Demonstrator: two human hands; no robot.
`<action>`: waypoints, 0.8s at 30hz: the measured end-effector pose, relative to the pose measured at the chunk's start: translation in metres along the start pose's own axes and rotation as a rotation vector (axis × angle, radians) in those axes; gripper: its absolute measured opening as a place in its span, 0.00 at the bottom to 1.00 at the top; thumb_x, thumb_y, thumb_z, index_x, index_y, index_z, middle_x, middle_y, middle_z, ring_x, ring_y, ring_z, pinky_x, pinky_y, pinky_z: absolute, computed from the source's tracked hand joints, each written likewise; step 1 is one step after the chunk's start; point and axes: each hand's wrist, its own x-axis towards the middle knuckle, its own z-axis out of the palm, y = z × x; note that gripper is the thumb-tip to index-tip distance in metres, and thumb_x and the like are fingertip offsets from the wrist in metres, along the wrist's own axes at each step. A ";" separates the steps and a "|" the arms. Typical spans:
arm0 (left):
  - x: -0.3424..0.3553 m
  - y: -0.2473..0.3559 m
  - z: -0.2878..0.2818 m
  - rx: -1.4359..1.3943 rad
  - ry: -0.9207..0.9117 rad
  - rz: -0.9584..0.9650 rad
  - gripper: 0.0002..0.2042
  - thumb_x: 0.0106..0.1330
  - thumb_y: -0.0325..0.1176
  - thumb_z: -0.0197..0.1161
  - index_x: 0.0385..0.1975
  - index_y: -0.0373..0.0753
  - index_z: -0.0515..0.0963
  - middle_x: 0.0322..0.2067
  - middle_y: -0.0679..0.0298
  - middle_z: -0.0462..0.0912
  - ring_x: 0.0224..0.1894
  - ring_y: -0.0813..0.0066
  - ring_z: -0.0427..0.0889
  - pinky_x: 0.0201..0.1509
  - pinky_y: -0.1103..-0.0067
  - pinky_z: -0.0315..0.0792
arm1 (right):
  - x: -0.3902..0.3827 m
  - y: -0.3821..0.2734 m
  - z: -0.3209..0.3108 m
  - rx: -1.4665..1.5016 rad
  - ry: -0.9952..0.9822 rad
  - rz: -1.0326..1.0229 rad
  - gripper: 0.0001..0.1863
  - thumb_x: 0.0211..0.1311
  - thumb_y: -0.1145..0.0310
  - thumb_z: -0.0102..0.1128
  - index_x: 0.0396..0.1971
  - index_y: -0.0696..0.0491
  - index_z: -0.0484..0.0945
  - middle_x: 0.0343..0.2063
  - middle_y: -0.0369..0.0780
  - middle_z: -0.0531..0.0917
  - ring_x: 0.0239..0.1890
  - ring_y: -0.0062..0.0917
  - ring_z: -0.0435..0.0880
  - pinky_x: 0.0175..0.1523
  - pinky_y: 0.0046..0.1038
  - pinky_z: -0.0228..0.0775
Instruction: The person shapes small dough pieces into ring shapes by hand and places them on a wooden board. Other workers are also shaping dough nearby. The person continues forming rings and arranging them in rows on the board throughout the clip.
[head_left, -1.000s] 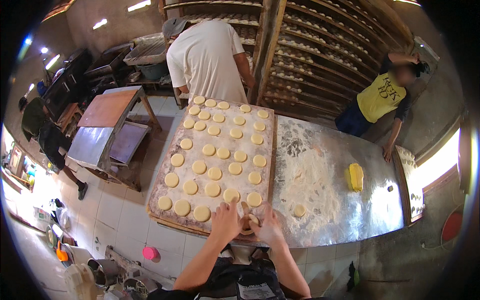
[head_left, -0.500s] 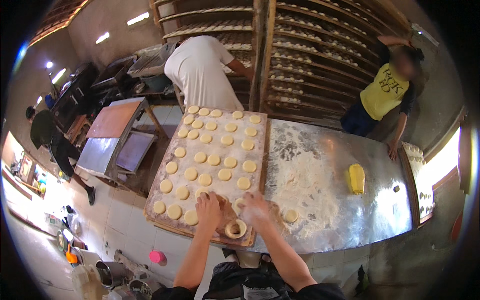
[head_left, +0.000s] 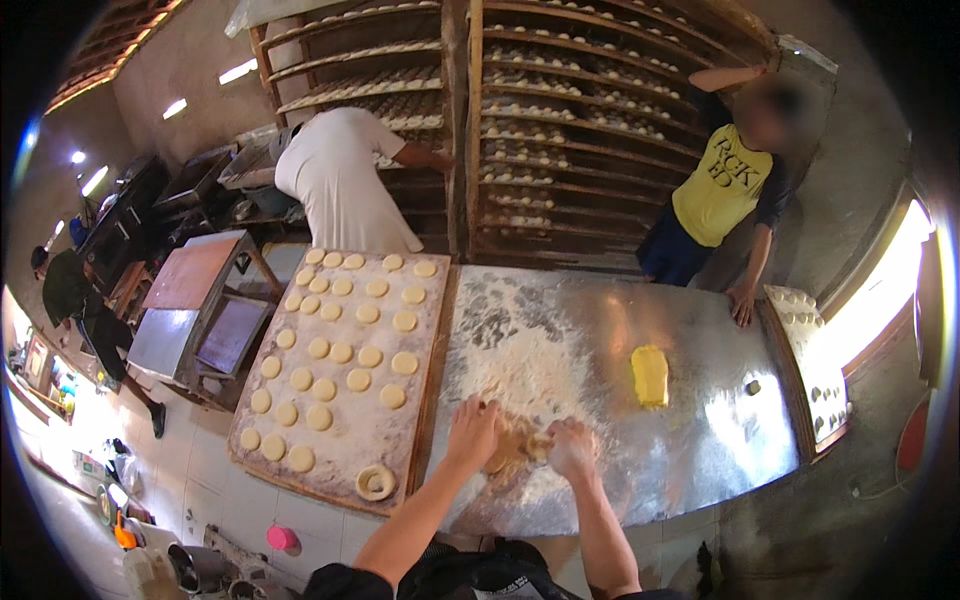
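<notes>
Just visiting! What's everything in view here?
metal table: one, silver, right
wooden board: one, brown, left
dough rounds: about thirty, yellow, on board
ring: one, cream, board corner
flour: one patch, white, on table
slab: one, yellow, on table
shelving: two sections, brown, back
other people: three, white, yellow, dark tops, around
bench: one, brown, silver, left
round item: one, pink, floor
left hand: one, bare, at flour
right hand: one, bare, by blurred pale piece

The head fisheye looks down from near the metal table (head_left: pixel 690 450), rim seemingly blurred.
</notes>
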 end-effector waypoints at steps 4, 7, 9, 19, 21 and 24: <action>-0.032 0.040 -0.027 -0.345 -0.120 -0.262 0.13 0.69 0.37 0.63 0.46 0.35 0.79 0.38 0.50 0.82 0.39 0.49 0.84 0.41 0.64 0.78 | -0.005 -0.021 -0.020 0.610 -0.227 0.140 0.14 0.62 0.66 0.68 0.43 0.54 0.75 0.31 0.42 0.83 0.37 0.34 0.85 0.43 0.31 0.77; -0.037 0.060 -0.062 -0.573 -0.142 -0.324 0.15 0.68 0.37 0.66 0.47 0.33 0.82 0.34 0.53 0.88 0.38 0.65 0.89 0.42 0.76 0.79 | -0.007 -0.040 -0.036 1.089 -0.273 0.087 0.16 0.62 0.75 0.67 0.45 0.56 0.70 0.31 0.38 0.80 0.36 0.20 0.82 0.38 0.24 0.77; -0.042 0.066 -0.082 -0.699 -0.095 -0.404 0.13 0.69 0.35 0.66 0.46 0.33 0.82 0.34 0.55 0.88 0.37 0.69 0.89 0.42 0.77 0.79 | -0.006 -0.053 -0.042 1.147 -0.280 0.079 0.17 0.61 0.79 0.66 0.45 0.57 0.68 0.32 0.38 0.78 0.36 0.22 0.82 0.38 0.26 0.78; -0.069 0.029 -0.091 -0.262 0.308 -0.304 0.29 0.56 0.16 0.61 0.59 0.40 0.66 0.42 0.52 0.74 0.48 0.53 0.74 0.48 0.65 0.72 | 0.015 -0.133 0.012 1.477 -0.452 -0.014 0.39 0.57 0.73 0.62 0.69 0.53 0.56 0.56 0.49 0.75 0.47 0.33 0.78 0.54 0.38 0.67; -0.075 0.021 -0.096 -0.205 0.481 -0.160 0.29 0.55 0.16 0.61 0.59 0.38 0.64 0.41 0.52 0.73 0.47 0.53 0.73 0.49 0.63 0.71 | 0.013 -0.140 0.010 1.799 -0.641 -0.041 0.36 0.57 0.67 0.59 0.66 0.54 0.58 0.46 0.47 0.78 0.45 0.32 0.80 0.49 0.32 0.70; -0.081 0.007 -0.108 -0.803 0.355 -0.151 0.28 0.59 0.18 0.61 0.60 0.39 0.60 0.35 0.58 0.74 0.42 0.61 0.75 0.48 0.66 0.71 | 0.010 -0.154 0.009 1.922 -0.666 0.110 0.32 0.64 0.53 0.53 0.63 0.54 0.62 0.34 0.44 0.81 0.39 0.28 0.81 0.43 0.29 0.72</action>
